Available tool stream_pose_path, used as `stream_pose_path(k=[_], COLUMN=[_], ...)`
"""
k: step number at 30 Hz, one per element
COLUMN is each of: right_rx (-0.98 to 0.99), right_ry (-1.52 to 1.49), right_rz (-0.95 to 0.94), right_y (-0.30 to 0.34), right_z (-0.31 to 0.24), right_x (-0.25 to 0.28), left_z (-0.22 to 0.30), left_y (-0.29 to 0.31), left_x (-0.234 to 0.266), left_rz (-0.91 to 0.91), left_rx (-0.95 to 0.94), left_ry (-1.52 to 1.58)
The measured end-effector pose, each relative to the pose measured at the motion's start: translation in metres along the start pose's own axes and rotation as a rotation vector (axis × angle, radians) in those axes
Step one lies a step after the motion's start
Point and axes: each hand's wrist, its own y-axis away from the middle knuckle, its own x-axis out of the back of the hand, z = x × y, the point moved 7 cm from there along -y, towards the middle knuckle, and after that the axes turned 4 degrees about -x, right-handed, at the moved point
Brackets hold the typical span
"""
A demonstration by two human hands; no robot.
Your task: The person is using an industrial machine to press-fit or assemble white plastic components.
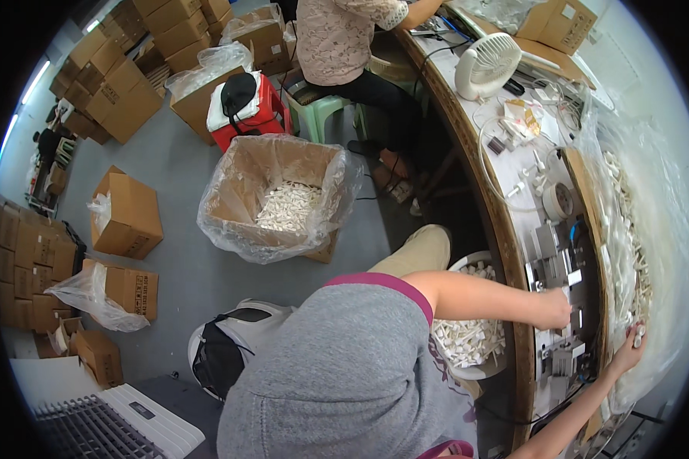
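Hands were both at the bench: the left hand (553, 308) rested closed on the small metal machine (560, 281), the right hand (630, 349) pinched a white plastic piece (639, 331) beside the heap of white parts (628, 222).

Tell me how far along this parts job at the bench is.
Done, seemingly: a white basin beside the bench and a lined box on the floor both hold small white parts. In hand: the left hand rests at the metal fixture, while the right hand grips a white part by the clear bag. Left: that bag holds many more parts.
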Motion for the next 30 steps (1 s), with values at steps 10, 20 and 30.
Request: stream_pose_path(k=[10, 20, 30], right_rx=[-0.089, 0.393, 0.363], right_ry=[0.287, 0.412, 0.518], right_rz=[0.124, 0.406, 0.491], right_y=[0.026, 0.02, 0.041], right_z=[-0.051, -0.155, -0.167], right_x=[0.002, -0.026, -0.017], left_z=[0.013, 0.022, 0.021], left_y=[-0.011, -0.018, -0.026], left_x=[-0.015, -0.008, -0.017], left_rz=[0.21, -0.102, -0.08], left_rx=[-0.042, -0.187, -0.177], left_ry=[0.05, 0.047, 0.047])
